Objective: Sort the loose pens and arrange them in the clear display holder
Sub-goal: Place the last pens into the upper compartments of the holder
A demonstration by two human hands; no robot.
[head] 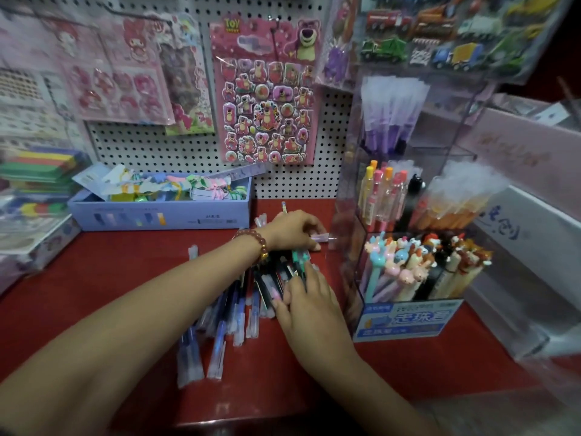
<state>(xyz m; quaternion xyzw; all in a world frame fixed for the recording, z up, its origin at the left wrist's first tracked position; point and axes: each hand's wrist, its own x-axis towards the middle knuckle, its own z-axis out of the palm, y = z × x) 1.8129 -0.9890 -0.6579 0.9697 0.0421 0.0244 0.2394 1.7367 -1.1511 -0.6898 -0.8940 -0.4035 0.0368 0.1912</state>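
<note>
A heap of loose pens (239,306) in clear sleeves lies on the red shelf (125,278); most are blue, dark or green. My left hand (292,229), with a bead bracelet on its wrist, reaches over the far end of the heap and pinches a pale pink pen (323,238) by its tip. My right hand (309,305) lies flat on the right side of the heap, fingers straight over dark and green pens. The clear display holder (408,190) stands at the right, tiers filled with purple, pink, orange and animal-topped pens.
A light blue box (160,212) of hair ties sits at the back left against a pegboard with sticker sheets (267,102). Stacked colourful packs (37,174) stand at the far left. White boxes (518,240) flank the holder on the right.
</note>
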